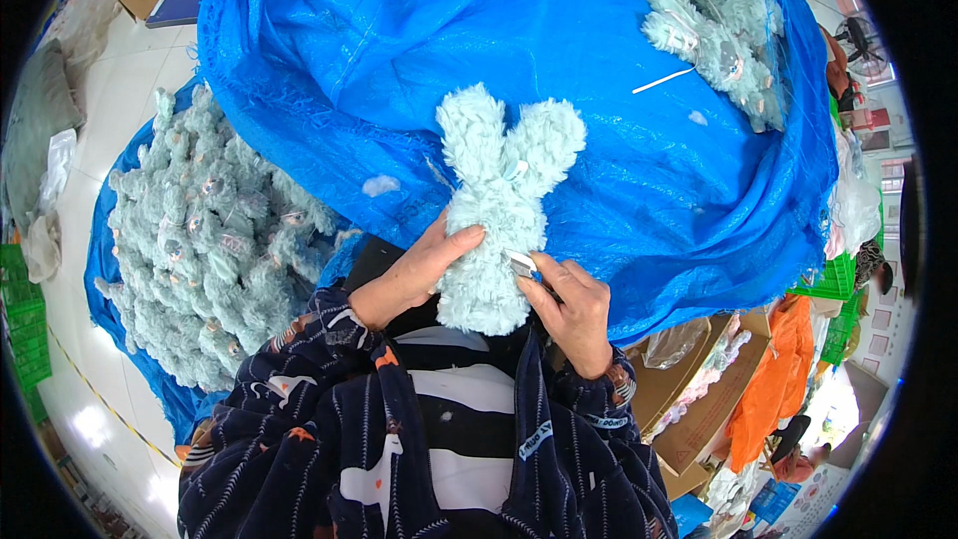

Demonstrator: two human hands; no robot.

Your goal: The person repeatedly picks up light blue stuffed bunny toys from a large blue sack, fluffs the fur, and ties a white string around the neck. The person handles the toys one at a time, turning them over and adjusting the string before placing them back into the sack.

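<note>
A pale blue-green plush toy with two long ears, like a rabbit, lies in front of my body with its ears pointing away from me. My left hand closes on its left side, thumb on top of the fur. At its right side, my right hand pinches a small white and grey piece, which looks like a label or tag, against the fur. A small pale bit shows at the base of the ears. The toy's face is not visible.
Blue woven sheeting spreads ahead of me, with more plush toys and white strips at its far right. A large heap of similar toys fills a blue sack at left. Cardboard boxes and orange cloth stand at right.
</note>
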